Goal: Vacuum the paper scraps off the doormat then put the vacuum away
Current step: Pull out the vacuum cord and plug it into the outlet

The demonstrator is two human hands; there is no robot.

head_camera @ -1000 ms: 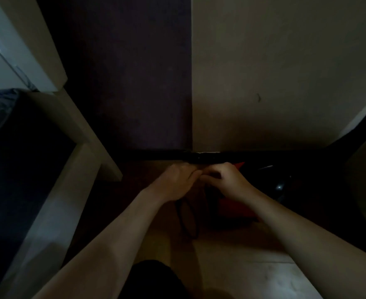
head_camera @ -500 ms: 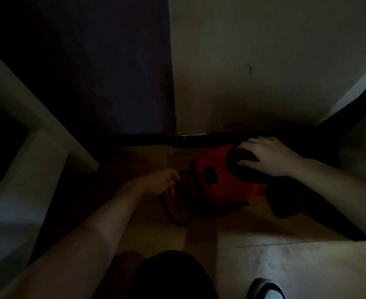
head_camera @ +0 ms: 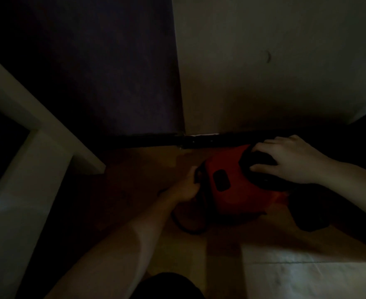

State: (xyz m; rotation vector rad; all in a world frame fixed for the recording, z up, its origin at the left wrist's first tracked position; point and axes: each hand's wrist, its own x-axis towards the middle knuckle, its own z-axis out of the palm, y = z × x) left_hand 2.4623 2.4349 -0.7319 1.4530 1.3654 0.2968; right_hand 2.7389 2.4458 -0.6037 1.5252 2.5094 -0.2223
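A small red vacuum (head_camera: pixel 233 190) with a black top sits on the wooden floor in a dim corner, close to the dark skirting. My right hand (head_camera: pixel 285 160) rests on its black handle part, fingers curled over it. At the vacuum's left side my left hand (head_camera: pixel 186 188) is closed on the black cord (head_camera: pixel 184 227), which loops on the floor below. No doormat or paper scraps are in view.
A pale wall (head_camera: pixel 264 72) rises behind the vacuum, with a dark purple panel (head_camera: pixel 104 72) to its left. White furniture (head_camera: pixel 27 169) stands at the left. A dark rounded object (head_camera: pixel 311 214) lies right of the vacuum. My dark-clad knee (head_camera: pixel 167 285) is at the bottom.
A second ago both hands were together over the vacuum. My right hand has moved onto its black top and my left hand has shifted to the cord side, closer to the body.
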